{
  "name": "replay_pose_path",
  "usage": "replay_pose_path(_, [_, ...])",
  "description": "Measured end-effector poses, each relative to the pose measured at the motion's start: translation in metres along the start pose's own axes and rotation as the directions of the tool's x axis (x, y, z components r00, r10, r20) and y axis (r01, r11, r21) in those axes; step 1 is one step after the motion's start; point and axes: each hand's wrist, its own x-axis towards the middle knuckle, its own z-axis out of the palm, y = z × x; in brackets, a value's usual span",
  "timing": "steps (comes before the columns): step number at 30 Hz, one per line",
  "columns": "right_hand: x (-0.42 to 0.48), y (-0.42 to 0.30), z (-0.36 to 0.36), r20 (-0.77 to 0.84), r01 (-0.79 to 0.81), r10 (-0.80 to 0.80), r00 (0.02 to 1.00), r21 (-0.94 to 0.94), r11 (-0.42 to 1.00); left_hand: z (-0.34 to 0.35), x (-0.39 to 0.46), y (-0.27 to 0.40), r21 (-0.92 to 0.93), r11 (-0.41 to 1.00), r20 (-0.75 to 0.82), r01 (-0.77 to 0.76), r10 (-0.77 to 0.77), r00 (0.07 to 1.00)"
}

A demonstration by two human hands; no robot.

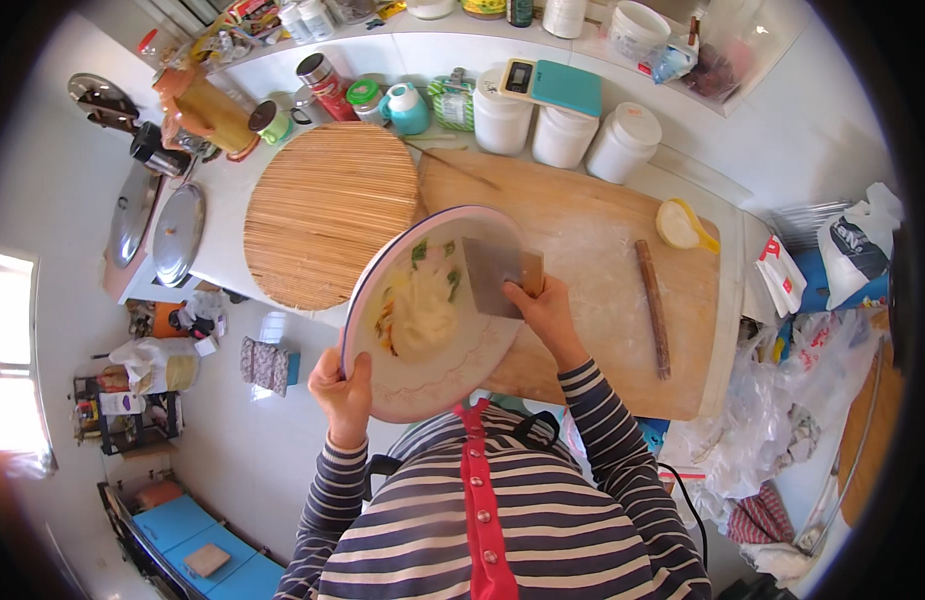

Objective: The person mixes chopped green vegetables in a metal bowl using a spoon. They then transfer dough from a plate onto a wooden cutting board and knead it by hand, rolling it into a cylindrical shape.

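A large enamel basin [462, 375] with a dark blue rim is tilted in front of me, showing painted leaves and a pale, flour-like film inside. Gripping its near left rim is my left hand [346, 390]. My right hand [541, 307] holds a flat metal dough scraper [492, 277] with a wooden handle, its blade over the right part of the basin. Beneath and to the right lies a floury wooden board [582, 225]. On the board are a dark wooden rolling pin [652, 307] and, at the upper right, a yellow-handled scoop [680, 223] with pale contents.
A round reed mat [331, 217] lies left of the board. White lidded tubs [502, 116], a teal kitchen scale [567, 86], a thermos [327, 86] and jars line the wall. Steel pot lids [179, 234] stand at the left; plastic bags [770, 405] hang at the right.
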Motion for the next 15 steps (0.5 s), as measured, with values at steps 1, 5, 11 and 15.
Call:
replay_pose_path(1, [-0.004, -0.008, -0.008, -0.021, -0.046, 0.045, 0.999, -0.062, 0.997, -0.001, 0.001, -0.006, 0.093, 0.994, -0.005, -0.06, 0.06, 0.998])
replay_pose_path(5, [-0.006, -0.03, -0.075, -0.176, 0.071, -0.166, 0.97, -0.45, 0.89, -0.019, -0.001, -0.022, 0.116, 0.989, -0.047, -0.094, 0.1, 0.994])
replay_pose_path(11, [0.016, -0.034, -0.246, -0.532, -0.092, -0.266, 0.804, -0.553, 0.828, -0.013, -0.002, -0.019, -0.01, 0.998, -0.023, -0.063, 0.063, 0.998])
replay_pose_path(15, [0.022, -0.018, -0.219, -0.391, -0.107, -0.118, 0.913, -0.508, 0.855, -0.016, -0.002, -0.014, 0.029, 0.999, -0.041, -0.034, 0.036, 0.999])
